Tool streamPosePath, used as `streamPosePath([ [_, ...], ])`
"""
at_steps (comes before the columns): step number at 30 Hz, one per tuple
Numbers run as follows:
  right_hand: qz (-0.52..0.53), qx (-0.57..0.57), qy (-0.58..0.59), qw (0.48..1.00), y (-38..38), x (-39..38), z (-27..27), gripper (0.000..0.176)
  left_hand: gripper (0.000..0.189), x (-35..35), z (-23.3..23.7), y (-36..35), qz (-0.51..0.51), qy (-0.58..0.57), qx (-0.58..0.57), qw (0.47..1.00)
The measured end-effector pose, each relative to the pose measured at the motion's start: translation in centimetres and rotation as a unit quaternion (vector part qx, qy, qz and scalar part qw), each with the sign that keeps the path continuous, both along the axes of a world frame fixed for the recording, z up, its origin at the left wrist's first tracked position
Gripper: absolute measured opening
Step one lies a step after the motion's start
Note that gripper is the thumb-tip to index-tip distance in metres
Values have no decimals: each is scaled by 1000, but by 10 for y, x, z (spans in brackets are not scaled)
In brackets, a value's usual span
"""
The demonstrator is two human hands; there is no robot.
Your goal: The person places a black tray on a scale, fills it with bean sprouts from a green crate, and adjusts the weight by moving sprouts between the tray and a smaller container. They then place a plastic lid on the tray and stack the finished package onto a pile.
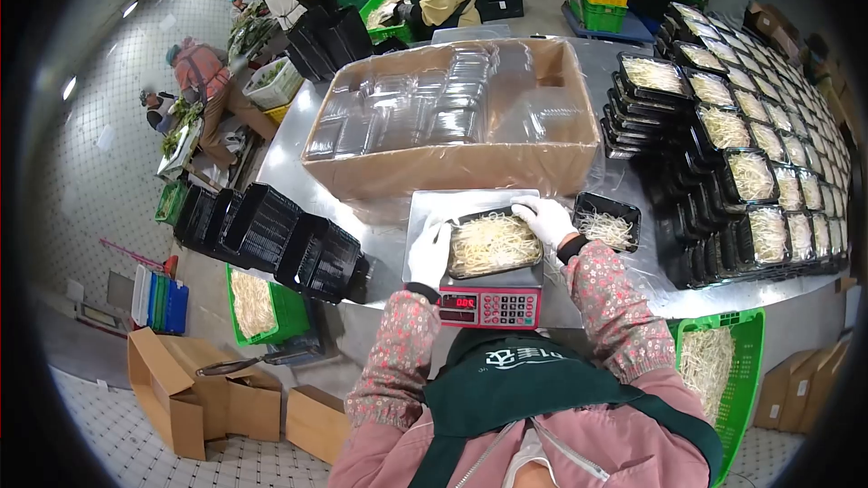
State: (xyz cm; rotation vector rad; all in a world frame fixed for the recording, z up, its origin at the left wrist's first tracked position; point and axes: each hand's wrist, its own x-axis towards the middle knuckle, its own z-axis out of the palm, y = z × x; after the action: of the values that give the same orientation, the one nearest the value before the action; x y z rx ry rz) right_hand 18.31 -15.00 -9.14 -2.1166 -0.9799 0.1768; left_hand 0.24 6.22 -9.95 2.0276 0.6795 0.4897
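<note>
A black tray of bean sprouts (495, 245) lies over the platform of a red-fronted digital scale (493, 306); it looks covered with a clear lid. My left hand (429, 255), in a white glove, grips the tray's left edge. At its upper right corner, my right hand (544, 220), gloved too, has its fingers closed on the rim. Whether the tray touches the platform is hard to see. Just right of the scale sits a second black tray (608, 222) with loose sprouts, near my right wrist. Red digits glow on the scale's display, too small to read surely.
A cardboard box (452, 172) of clear plastic lids stands behind the scale. Filled trays (750, 176) are stacked high at the right. Empty black trays (262, 230) lean at the left. Green crates of sprouts (714, 370) flank me. Several people work farther back.
</note>
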Motion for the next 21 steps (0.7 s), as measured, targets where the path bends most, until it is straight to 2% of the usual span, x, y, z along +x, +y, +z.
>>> streamPosePath([
  [1, 4, 41, 83, 996, 1, 3, -8, 31, 32, -3, -10, 3, -39, -35, -75, 996],
  [2, 9, 81, 164, 983, 2, 6, -16, 29, 33, -3, -22, 3, -24, -71, -130, 989],
  [3, 14, 120, 244, 962, 2, 6, -19, 28, 32, -4, -25, 2, -15, -110, -253, 961],
  [4, 7, 123, 277, 953, 3, 7, -22, 25, 31, -3, -28, 2, -6, -148, -372, 916],
  [6, -7, 132, 336, 932, 7, 10, -23, 23, 28, 0, -35, 7, -29, -177, -354, 918],
  [8, -29, 202, 341, 918, 13, 10, -42, 21, 25, 2, -42, 12, -27, -205, -325, 923],
  [10, -23, 229, 316, 920, 10, 0, -28, 24, 23, 10, -44, 9, -10, -231, -287, 930],
  [12, -36, 234, 267, 934, 6, -5, -20, 26, 23, 8, -34, 4, -19, -224, -300, 927],
  [13, -29, 252, 298, 920, -1, -14, 1, 26, 25, 4, -24, -1, -3, -189, -314, 931],
  [14, -59, 217, 306, 925, 5, 3, -52, 29, 26, -3, -14, -5, 17, -154, -324, 933],
  [16, -86, 138, 377, 912, -26, -21, -2, 34, 33, -22, 6, -15, 5, -123, -306, 944],
  [18, -19, 1, 444, 896, -61, -36, 29, 41, 38, -49, 31, -33, 44, -51, -367, 928],
  [19, 5, 14, 489, 872, -68, -44, 14, 40, 35, -60, 16, -31, 8, -55, -423, 905],
  [21, 8, 130, 566, 814, -71, -62, 5, 31, 25, -71, 4, -41, -25, -88, -522, 848],
])
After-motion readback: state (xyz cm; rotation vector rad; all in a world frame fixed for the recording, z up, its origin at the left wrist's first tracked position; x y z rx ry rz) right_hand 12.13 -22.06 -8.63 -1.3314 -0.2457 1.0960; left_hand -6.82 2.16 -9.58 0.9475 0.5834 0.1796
